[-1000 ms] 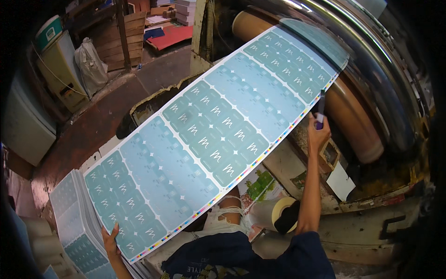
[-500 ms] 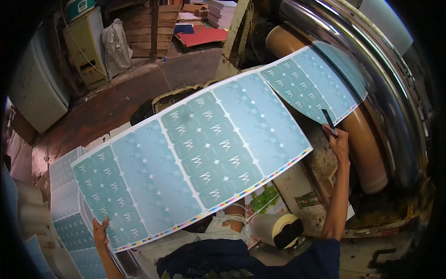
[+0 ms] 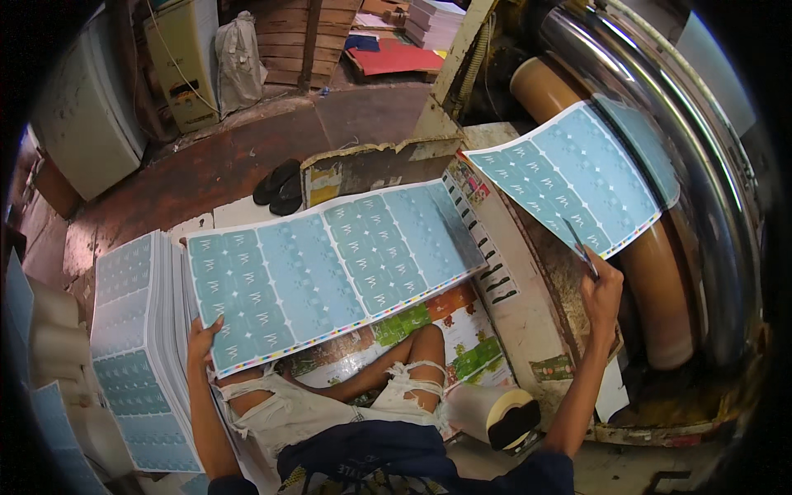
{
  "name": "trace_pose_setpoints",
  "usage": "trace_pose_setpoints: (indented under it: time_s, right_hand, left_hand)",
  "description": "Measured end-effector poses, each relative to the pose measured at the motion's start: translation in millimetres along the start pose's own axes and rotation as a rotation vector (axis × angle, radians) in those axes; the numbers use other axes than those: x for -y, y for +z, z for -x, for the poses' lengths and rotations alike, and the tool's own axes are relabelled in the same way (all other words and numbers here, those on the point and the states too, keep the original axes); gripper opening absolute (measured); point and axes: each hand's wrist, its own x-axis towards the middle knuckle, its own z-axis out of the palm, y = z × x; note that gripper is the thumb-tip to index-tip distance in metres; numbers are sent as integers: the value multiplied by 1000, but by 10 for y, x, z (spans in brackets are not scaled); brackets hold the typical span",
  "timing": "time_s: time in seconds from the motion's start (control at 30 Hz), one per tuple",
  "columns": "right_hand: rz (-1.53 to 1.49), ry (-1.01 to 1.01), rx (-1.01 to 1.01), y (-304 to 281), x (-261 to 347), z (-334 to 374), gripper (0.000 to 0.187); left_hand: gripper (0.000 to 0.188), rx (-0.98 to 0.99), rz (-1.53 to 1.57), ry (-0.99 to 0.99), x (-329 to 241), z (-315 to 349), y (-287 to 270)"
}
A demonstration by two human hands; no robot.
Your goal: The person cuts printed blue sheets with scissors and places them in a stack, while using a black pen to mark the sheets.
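Note:
My left hand (image 3: 205, 340) grips the lower left corner of a long printed sheet (image 3: 363, 219) in teal and pale blue panels, its thumb on top. The sheet lies across in front of me, above my lap, its right end drooping. In my right hand (image 3: 601, 285) is a slim knife (image 3: 580, 247), its blade pointing up and left. The blade is over the lower edge of a second printed sheet (image 3: 606, 173), which hangs from the rollers at the right. A gap separates the two sheets. Next to my left forearm stands a thick stack of folded printed sheets (image 3: 124, 330).
A shiny metal roller (image 3: 652, 91) and a brown roller (image 3: 660, 289) stand at the right. A wrapped roll (image 3: 483, 412) lies beside my knee. Dark sandals (image 3: 285, 186) rest behind a worn board (image 3: 379, 169). A pale cabinet (image 3: 87, 124) stands far left.
My left hand has drawn the loose sheet left and down, widening the gap to the sheet on the rollers. The view has shifted, and more of my lap shows. The knife stays in my right hand.

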Motion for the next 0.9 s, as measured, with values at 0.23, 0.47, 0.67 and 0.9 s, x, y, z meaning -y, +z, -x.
trace_pose_setpoints:
  time_s: [0.23, 0.47, 0.67, 0.9]
  right_hand:
    - [-50, -186, -101, 219, 345, 364, 42]
    - [-82, -172, -25, 134, 331, 526, 45]
    - [-161, -253, 49, 497, 649, 916, 51]
    - [-197, -268, 80, 395, 796, 1107, 59]
  left_hand:
    - [36, -9, 71, 92, 692, -626, 457]
    - [109, -346, -922, 471, 357, -241, 991]
    - [158, -197, -1454, 258, 1089, -303, 719]
    - [158, -75, -1361, 17, 442, 31, 1083]
